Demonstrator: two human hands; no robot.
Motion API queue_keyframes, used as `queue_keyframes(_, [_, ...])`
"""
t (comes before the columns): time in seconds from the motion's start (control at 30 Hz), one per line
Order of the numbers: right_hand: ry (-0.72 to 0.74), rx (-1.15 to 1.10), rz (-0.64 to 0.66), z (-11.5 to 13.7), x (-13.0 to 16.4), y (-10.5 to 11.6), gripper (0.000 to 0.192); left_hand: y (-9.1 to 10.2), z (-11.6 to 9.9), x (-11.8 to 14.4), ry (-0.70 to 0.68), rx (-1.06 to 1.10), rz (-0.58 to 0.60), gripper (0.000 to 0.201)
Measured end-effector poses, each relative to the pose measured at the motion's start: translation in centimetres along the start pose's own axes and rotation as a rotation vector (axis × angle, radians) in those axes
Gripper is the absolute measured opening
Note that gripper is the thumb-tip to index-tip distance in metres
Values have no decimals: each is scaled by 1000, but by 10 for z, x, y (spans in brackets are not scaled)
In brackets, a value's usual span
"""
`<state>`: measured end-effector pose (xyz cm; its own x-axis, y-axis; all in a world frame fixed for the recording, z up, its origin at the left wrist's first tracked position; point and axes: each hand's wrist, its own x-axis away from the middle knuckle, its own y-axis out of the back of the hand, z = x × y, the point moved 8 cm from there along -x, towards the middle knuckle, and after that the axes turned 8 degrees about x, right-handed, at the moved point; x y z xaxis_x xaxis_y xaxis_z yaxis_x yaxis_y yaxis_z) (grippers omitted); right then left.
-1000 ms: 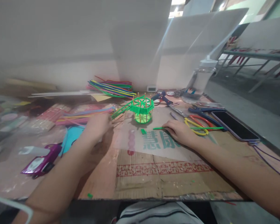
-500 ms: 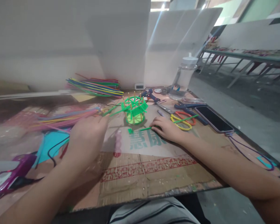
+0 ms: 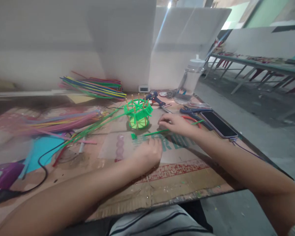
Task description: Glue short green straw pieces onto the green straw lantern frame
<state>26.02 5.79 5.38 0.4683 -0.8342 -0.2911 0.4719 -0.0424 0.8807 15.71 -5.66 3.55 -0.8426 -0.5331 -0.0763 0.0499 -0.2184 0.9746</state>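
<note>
My left hand (image 3: 149, 152) hovers low over the printed paper in front of me, fingers curled in and blurred; what it holds, if anything, is hidden. Above and to its right, my right hand (image 3: 173, 124) has fingertips and thumb drawn together, partly covering scissors with an orange handle (image 3: 198, 124). Nothing nameable shows in its grip. A green pipe cleaner (image 3: 155, 132) runs beneath the right hand, a fuzzy green tuft (image 3: 133, 136) at its left. Behind stands a round green pipe-cleaner structure (image 3: 138, 113) with upright wooden sticks. Loose green pipe cleaners (image 3: 98, 124) lean toward it.
Bundled coloured pipe cleaners (image 3: 95, 88) lie at the back left, wrapped ones (image 3: 64, 121) nearer. A glue gun (image 3: 154, 97), water bottle (image 3: 190, 80), pliers (image 3: 196, 114) and phone (image 3: 218, 124) line the back and right. A purple device (image 3: 7, 178) with a black cable sits left.
My left hand has swung right from the loose pipe cleaners to the middle of the paper. My right hand has risen off the green pipe cleaner, slightly up toward the scissors.
</note>
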Motion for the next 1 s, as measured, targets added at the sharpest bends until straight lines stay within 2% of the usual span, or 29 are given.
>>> queue_keyframes(0.1, [186,18,128,14,7,-18,16,-17,1,-8,104,33,4,44])
queue_keyframes(0.2, [262,72,142,17,11,-30,18,-25,1,-2,125,64,-7,49])
queue_keyframes(0.53, [283,79,13,11,14,-38,23,-34,12,5,128,62,-94,48])
queue_keyframes(0.67, [297,112,-13,9,12,-37,26,-28,15,9,213,42,-140,45])
queue_keyframes(0.77, [293,103,-9,8,10,-34,25,-25,20,8,281,117,-77,44])
queue_keyframes(1.0, [271,114,33,9,11,-32,26,-25,33,1,328,251,34,42])
